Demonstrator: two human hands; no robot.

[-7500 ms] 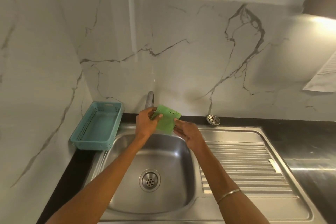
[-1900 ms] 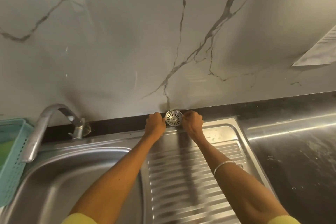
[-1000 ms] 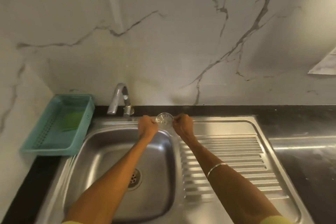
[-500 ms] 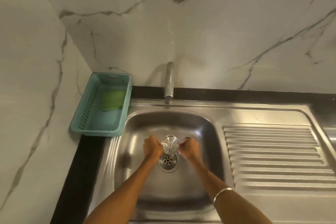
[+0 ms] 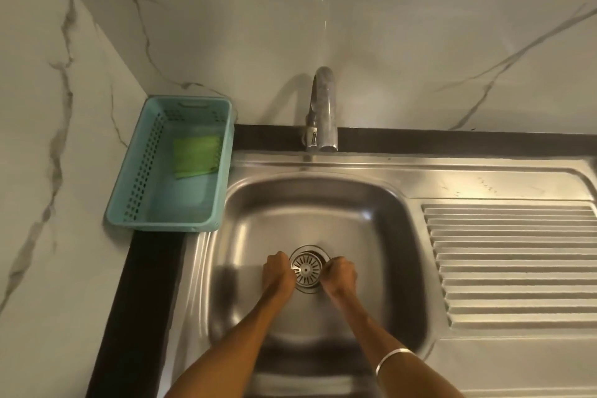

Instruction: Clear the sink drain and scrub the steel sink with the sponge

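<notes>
Both hands are low in the basin of the stainless-steel sink (image 5: pixel 371 203), holding the round slotted steel drain strainer (image 5: pixel 306 269) between them. The left hand (image 5: pixel 277 273) pinches the strainer's left edge with curled fingers, and the right hand (image 5: pixel 340 275) does the same on the right edge. The strainer sits directly over the drain opening (image 5: pixel 315 250), whose rim shows just behind it; whether it is fully seated or a little above the hole cannot be told.

The flat green scrubbing sponge (image 5: pixel 196 156) lies in the teal perforated plastic basket (image 5: pixel 139 191) at the sink's left, well apart from both hands. The curved steel tap (image 5: pixel 321 110) shows no running water. The basin looks free of debris, so the drain part of the job seems nearly finished. Picking up the sponge and scrubbing the basin and the ribbed draining board (image 5: pixel 510 262) appears to remain.
</notes>
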